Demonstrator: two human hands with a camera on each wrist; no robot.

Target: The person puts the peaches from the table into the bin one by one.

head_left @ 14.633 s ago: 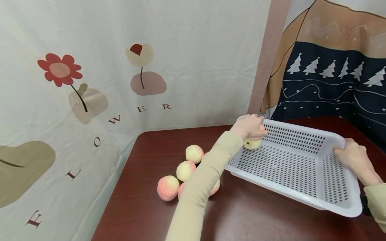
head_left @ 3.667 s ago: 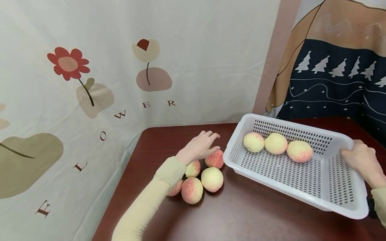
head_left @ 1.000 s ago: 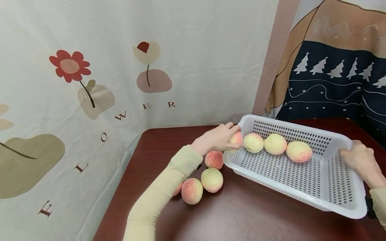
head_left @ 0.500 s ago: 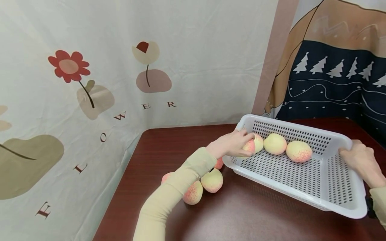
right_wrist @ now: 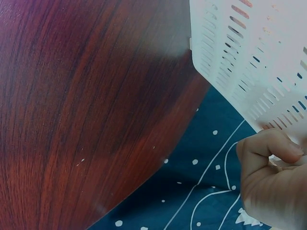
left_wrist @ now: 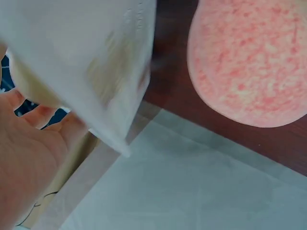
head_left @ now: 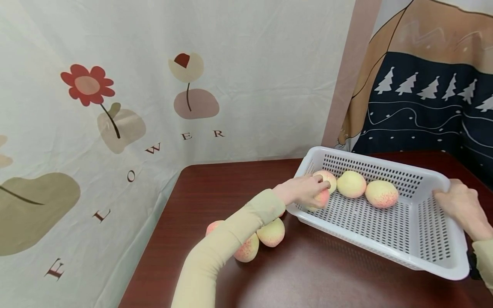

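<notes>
My left hand [head_left: 303, 190] reaches over the left rim of a white perforated plastic basket [head_left: 369, 231], its fingers round a pink and yellow peach [head_left: 323, 198]. That peach is low in the basket's left end, right beside the leftmost of three peaches lying in a row; the middle one [head_left: 351, 184] is mostly yellow. In the left wrist view the basket wall partly hides the held peach [left_wrist: 31, 86]. My right hand [head_left: 460, 207] grips the basket's right rim; the right wrist view shows its curled fingers and thumb [right_wrist: 283, 146] at the edge.
On the dark red wooden table [head_left: 308, 273], left of the basket, several peaches lie together, including a yellow one [head_left: 271, 233] and a pinkish one [head_left: 246, 249]; my left sleeve [head_left: 227, 239] partly covers them. A printed cloth [head_left: 250, 85] hangs behind the table.
The row in the basket has grown to three peaches. My left hand has since taken another from the table and carried it right, over the rim and down inside. My right hand stays on the rim.
</notes>
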